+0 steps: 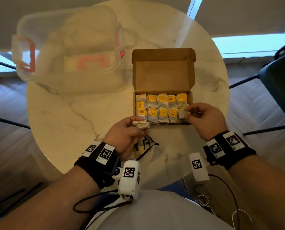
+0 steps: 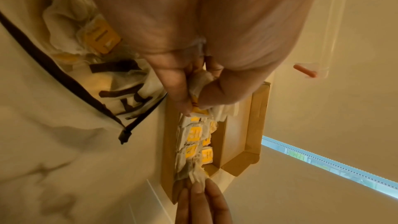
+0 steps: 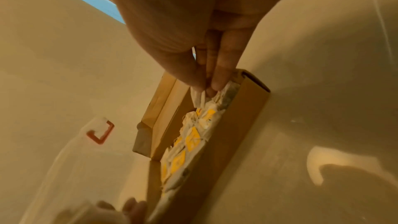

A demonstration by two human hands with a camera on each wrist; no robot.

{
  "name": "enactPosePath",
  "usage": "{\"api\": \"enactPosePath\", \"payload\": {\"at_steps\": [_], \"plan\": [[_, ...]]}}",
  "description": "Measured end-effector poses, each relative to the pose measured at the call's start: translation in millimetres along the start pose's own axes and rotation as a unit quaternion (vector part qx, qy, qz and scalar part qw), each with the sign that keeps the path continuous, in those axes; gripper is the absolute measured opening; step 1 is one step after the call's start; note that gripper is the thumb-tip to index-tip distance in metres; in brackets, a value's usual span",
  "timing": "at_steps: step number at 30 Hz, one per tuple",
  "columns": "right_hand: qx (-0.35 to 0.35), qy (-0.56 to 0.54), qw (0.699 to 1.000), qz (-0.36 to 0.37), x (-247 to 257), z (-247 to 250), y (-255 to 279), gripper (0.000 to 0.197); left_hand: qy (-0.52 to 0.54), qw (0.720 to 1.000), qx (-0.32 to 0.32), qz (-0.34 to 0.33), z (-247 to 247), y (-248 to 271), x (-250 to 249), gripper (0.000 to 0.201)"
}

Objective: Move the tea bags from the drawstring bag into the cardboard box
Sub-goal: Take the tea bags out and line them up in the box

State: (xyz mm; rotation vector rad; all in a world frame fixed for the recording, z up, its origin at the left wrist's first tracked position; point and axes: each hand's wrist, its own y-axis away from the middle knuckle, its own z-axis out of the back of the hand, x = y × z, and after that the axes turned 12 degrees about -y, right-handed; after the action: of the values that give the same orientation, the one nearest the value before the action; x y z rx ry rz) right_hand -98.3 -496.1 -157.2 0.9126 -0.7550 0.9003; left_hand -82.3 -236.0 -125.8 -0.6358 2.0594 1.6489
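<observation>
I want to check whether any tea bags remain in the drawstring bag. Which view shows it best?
Left wrist: the drawstring bag lies open, yellow-tagged tea bags inside. In the head view the left hand covers most of it; the right wrist view misses it.

My left hand [image 1: 124,134] covers most of the cream drawstring bag with dark lettering [image 1: 144,147] in the head view — its letters cannot be read. The crumpled white paper tea bag [image 1: 141,125] in that hand is bunched, so its tag barely shows. The clear plastic container with pink clasps [image 1: 68,52] is blurred. Print on the yellow tags of the boxed tea bags [image 1: 161,107] is too small — and the round marble counter [image 1: 82,110] runs under my arms.
</observation>
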Motion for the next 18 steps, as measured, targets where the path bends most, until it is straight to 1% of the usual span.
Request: {"api": "enactPosePath", "payload": {"at_steps": [2,4,7,10,13,15,18], "plan": [[-0.02,0.077,0.996,0.049,-4.8,-0.1,0.2,0.007,0.003,1.0,-0.004,0.001,-3.2,-1.1,0.3,0.044],[-0.019,0.149,0.984,0.098,-12.7,2.7,2.0,0.004,0.004,1.0,-0.006,0.0,-5.6,-1.4,-0.1,0.044],[-0.004,0.19,0.973,0.127,-20.6,9.4,3.9,0.005,0.006,1.0,-0.008,-0.002,-9.0,-1.6,-0.5,0.044],[0.01,0.223,0.96,0.169,-20.2,12.1,0.0,0.011,0.01,1.0,-0.016,0.0,-10.5,-2.4,0.6,0.045],[0.016,0.291,0.941,0.173,-14.4,9.5,-8.6,0.019,0.01,1.0,-0.022,0.001,-11.4,-4.0,2.0,0.046],[0.037,0.327,0.926,0.185,-9.9,8.5,-13.4,0.022,0.008,1.0,-0.026,0.003,-12.8,-4.0,1.7,0.045],[0.075,0.349,0.912,0.202,-2.0,9.0,-17.8,0.019,0.01,1.0,-0.026,0.001,-14.0,-4.1,1.1,0.043]]}}
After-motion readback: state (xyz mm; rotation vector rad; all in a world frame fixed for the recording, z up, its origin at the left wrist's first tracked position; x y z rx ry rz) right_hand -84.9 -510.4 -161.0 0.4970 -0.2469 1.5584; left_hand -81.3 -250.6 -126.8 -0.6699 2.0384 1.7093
